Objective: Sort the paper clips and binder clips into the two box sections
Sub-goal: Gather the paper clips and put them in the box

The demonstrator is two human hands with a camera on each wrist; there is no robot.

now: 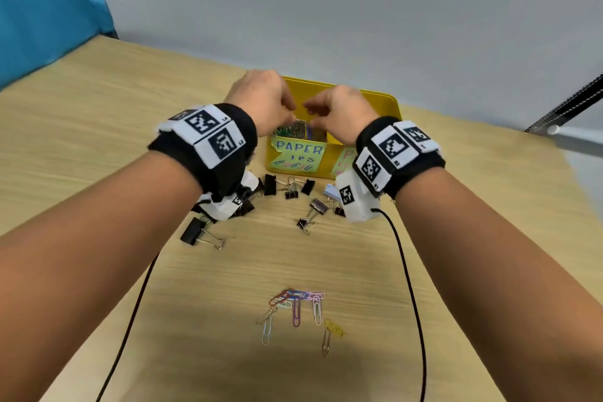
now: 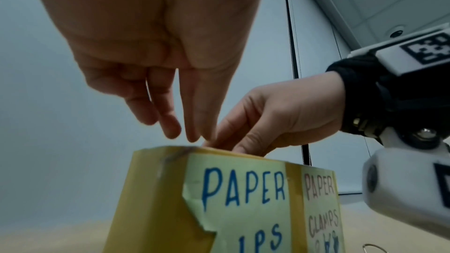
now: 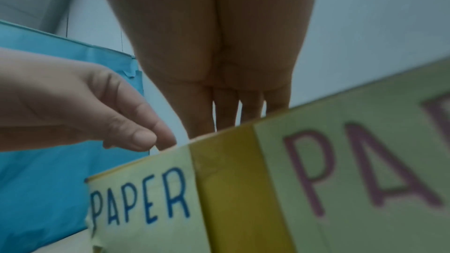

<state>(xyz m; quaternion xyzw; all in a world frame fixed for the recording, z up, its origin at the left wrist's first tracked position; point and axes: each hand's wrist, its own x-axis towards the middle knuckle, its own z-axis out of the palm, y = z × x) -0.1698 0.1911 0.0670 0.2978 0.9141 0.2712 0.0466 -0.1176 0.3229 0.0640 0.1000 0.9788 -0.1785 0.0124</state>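
A yellow box (image 1: 385, 101) stands at the back of the wooden table; its left section is labelled PAPER CLIPS (image 1: 298, 153), its right PAPER CLAMPS (image 2: 321, 209). Several paper clips (image 1: 295, 132) lie in the left section. My left hand (image 1: 292, 108) hovers over that section with fingers straight and pointing down, thumb near the forefinger, nothing seen between them (image 2: 185, 134). My right hand (image 1: 310, 111) reaches in beside it, its straight fingers (image 3: 226, 114) dipping behind the rim, so the tips are hidden. Loose coloured paper clips (image 1: 300, 307) lie near me. Black binder clips (image 1: 290, 189) are scattered before the box.
A larger binder clip (image 1: 192, 232) lies under my left wrist. Black cables (image 1: 411, 271) trail from both wrist cameras across the table. A blue panel (image 1: 42, 3) stands at the left, a grey wall behind, and a black rail (image 1: 567, 104) at the right.
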